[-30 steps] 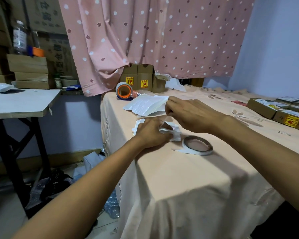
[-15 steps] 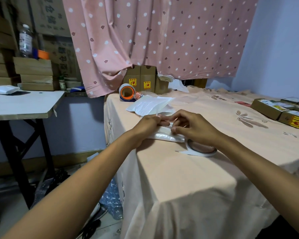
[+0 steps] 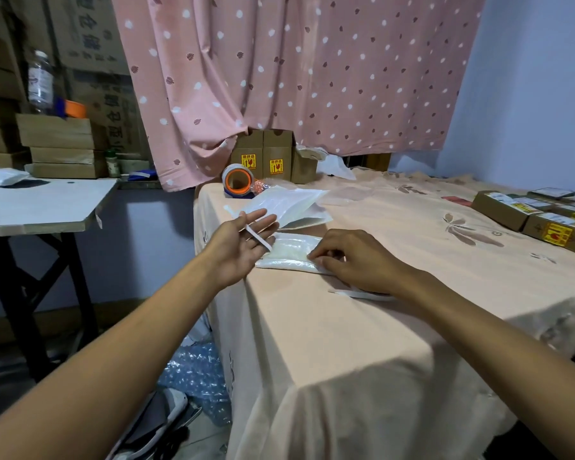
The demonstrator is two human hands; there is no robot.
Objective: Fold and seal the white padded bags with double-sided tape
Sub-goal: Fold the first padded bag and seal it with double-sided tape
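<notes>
**Loose liner strip could foul the seal**

Head view: your right hand [image 3: 352,257] presses flat on the folded padded bag [image 3: 289,250] at the surface [image 3: 346,327] edge. Your left hand [image 3: 243,244], fingers spread, carries a clinging liner strip [image 3: 256,237]; it may restick or lift the fold.

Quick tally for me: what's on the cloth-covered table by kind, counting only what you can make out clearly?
White padded bags: 3 (one under the right hand, two stacked behind)
Tape rolls: 2 (orange-core roll; double-sided roll, mostly hidden)
Upright cardboard boxes: 3
Flat boxes at the right edge: cannot count
Total: 8
</notes>
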